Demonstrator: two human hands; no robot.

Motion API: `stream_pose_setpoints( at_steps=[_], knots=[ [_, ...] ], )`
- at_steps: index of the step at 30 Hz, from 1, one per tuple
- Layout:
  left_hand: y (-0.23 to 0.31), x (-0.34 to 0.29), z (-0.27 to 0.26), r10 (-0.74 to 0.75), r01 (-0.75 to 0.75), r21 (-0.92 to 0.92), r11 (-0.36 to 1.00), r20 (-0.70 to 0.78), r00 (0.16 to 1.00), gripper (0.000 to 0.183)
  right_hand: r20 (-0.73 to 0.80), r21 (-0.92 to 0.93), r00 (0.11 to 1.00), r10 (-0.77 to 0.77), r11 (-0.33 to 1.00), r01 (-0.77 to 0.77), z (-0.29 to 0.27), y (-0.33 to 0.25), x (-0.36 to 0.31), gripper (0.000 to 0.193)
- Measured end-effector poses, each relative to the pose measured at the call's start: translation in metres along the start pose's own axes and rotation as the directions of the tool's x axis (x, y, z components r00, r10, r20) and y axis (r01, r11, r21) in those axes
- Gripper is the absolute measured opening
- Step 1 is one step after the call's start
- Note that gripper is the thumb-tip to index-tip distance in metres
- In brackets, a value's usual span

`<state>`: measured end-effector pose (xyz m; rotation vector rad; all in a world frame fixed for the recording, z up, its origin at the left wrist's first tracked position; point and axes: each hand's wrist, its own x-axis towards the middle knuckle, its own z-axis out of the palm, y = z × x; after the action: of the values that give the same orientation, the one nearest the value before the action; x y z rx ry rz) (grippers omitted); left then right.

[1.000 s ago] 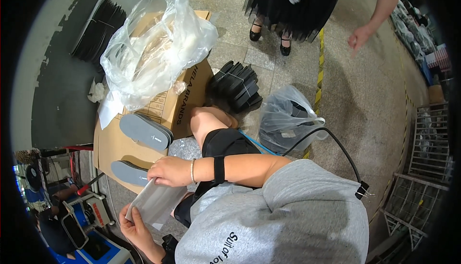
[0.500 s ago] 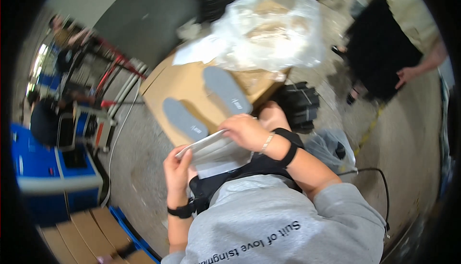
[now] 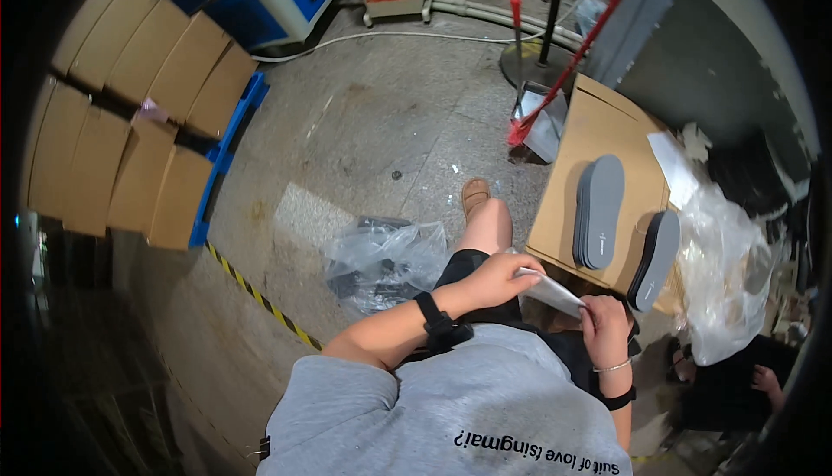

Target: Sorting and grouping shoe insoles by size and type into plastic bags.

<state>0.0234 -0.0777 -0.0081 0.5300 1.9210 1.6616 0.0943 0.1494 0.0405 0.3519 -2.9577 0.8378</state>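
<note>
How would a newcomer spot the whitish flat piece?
Start from the brown cardboard box at the picture's right. Below its near edge, the left hand and right hand hold the whitish flat piece between them. It is pale and held; the left sole stack and right sole stack are grey, untouched.

Pouch point(image 3: 555, 292): flat, whitish, translucent plastic, right of centre in the lower half of the frame. Stretched between left hand point(image 3: 503, 278) at its upper-left end and right hand point(image 3: 604, 327) at its lower-right end; slants down to the right. Seen nearly edge-on, contents can't be told. First insole stack point(image 3: 600, 207): grey, several layers, on brown cardboard point(image 3: 555, 207), right of centre, lying lengthwise up-down in the frame, small pale mark near lower end. Second insole stack point(image 3: 657, 259): same grey, lower and further right, apart from the first, tilted slightly, dark layered edge showing on its left.
</note>
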Motion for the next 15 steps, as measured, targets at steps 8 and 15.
stream_pose_setpoints(
  at_steps=[8,15],
  knots=[
    [-0.192,-0.112,-0.079,-0.848,0.016,-0.986,0.163,-0.132,0.513,0.026,0.161,-0.138,0.986,-0.043,0.988,0.066,-0.007,-0.037,0.045,0.014],
    [-0.066,-0.028,-0.055,-0.337,0.036,-0.588,0.808,-0.411,0.847,0.033,0.118,-0.013,0.989,0.093,0.996,-0.092,-0.007,-0.022,0.036,0.012]
  ],
)
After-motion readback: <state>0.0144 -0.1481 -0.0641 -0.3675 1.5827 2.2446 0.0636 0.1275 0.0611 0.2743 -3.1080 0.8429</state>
